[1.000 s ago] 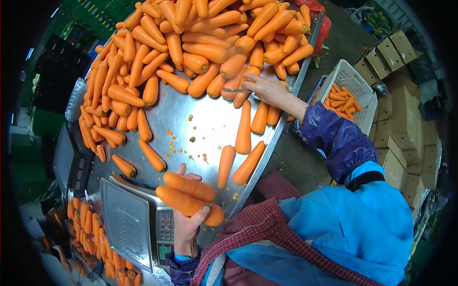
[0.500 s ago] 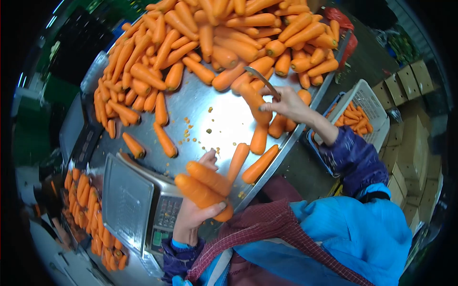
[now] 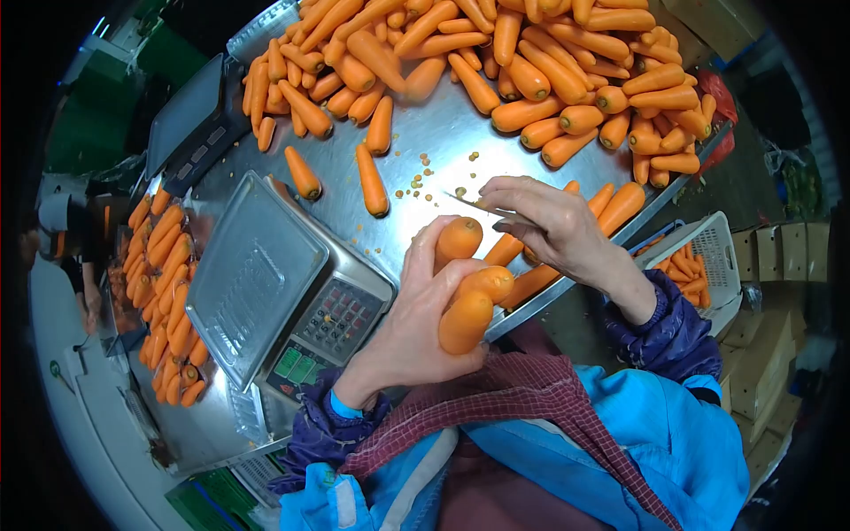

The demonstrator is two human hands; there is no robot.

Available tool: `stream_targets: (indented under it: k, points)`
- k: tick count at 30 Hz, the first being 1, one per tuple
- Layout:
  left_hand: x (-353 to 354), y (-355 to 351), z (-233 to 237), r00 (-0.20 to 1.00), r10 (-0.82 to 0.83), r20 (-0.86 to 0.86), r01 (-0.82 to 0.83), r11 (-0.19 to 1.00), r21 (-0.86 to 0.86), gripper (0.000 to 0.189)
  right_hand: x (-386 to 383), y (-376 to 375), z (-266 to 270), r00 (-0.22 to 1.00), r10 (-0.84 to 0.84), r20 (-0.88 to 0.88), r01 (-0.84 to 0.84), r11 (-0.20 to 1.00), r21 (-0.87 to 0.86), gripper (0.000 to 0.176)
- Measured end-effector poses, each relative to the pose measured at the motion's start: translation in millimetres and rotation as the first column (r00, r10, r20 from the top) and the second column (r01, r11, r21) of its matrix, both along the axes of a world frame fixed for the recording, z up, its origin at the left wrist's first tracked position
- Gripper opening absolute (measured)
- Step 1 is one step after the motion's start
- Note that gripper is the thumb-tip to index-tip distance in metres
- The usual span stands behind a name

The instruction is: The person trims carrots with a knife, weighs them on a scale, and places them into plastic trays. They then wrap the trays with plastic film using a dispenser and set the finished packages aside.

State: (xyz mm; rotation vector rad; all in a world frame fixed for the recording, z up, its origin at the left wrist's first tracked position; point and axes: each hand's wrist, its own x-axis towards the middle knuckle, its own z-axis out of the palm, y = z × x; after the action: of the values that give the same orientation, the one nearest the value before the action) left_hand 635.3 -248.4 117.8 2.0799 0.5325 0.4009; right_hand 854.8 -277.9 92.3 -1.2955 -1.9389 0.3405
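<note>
My left hand (image 3: 412,323) is wrapped round several carrots (image 3: 467,320) near the front edge of the metal table (image 3: 341,155). Their blunt ends point up and toward the right. Between its thumb and fingers my right hand (image 3: 558,230) holds a small curved knife (image 3: 482,205), just above and right of the held carrots. Loose carrots (image 3: 622,208) lie under and beside my right hand. Small cut carrot tops (image 3: 416,184) are scattered on the metal above my hands. A large carrot pile (image 3: 549,71) covers the far side.
A scale (image 3: 257,274) stands left of my left hand. Beyond it are bagged carrots (image 3: 168,301) and a second scale (image 3: 190,119). A white crate (image 3: 722,257) with carrots and cardboard boxes (image 3: 770,354) are on the right. At the far left a co-worker's hand (image 3: 91,305) shows.
My right hand has let go of the carrot it touched and come down beside my left hand, still with the knife. The held carrots have moved right and turned their ends up. The view has shifted.
</note>
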Motion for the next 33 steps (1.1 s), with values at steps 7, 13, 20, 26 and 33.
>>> stream_targets:
  k: [7,13,20,26,33]
  points:
    - [-14,-1,4,0.997,0.072,-0.039,-0.071,0.997,0.042,0.062,-18,6,25,0.946,0.006,0.325,-0.032,0.997,0.074,0.034]
    - [-19,4,-1,0.998,0.051,-0.022,-0.047,0.987,0.157,0.066,-21,10,25,0.907,-0.030,0.420,-0.033,0.989,0.142,0.020]
    - [-15,6,-3,0.996,0.047,-0.079,-0.035,0.990,0.138,0.065,-14,10,18,0.920,-0.005,0.392,-0.017,0.998,0.052,0.028]
    - [-10,10,1,0.995,0.099,0.002,-0.098,0.990,0.102,0.064,16,15,-5,0.986,-0.103,0.131,0.122,0.981,-0.152,0.020]
    - [-29,13,-7,0.754,0.596,0.277,0.089,0.325,-0.942,0.072,-10,9,-3,0.878,-0.154,-0.454,-0.088,0.879,-0.468,0.023]
